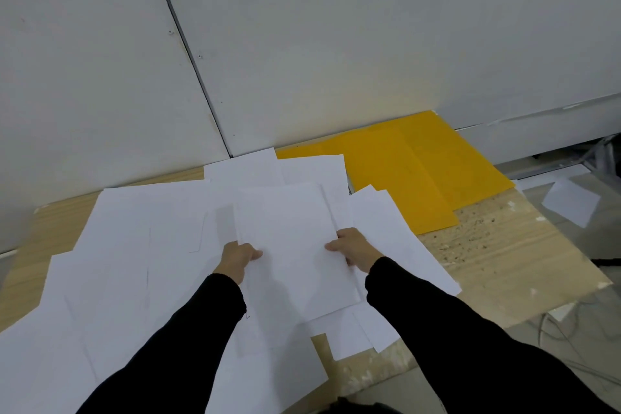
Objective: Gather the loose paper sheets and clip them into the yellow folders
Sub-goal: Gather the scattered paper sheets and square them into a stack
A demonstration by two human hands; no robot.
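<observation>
Looking down through the head camera, I am seeing both hands gripping one stack of sheets (295,245) over the middle of the table (497,245). The left hand (238,257) is pinching the stack's left edge and the right hand (353,247) its right edge. Each thumb is lying on top, while the remaining fingers are curling underneath, mostly hidden by the paper. I cannot tell whether the stack is resting on the pile or lifted off it.

The loose sheets (134,262) are lying overlapped across the left and near parts of the table, running out of frame at lower left and partly covered by the black sleeves (174,346).

The yellow folders (420,171) are lying flat at the far right of the table, against the wall (336,44), overlapping one another. Their left edge is tucked under white paper, and I cannot make out how many there are.

A single sheet (571,200) is lying past the table's right edge, lower down.
</observation>
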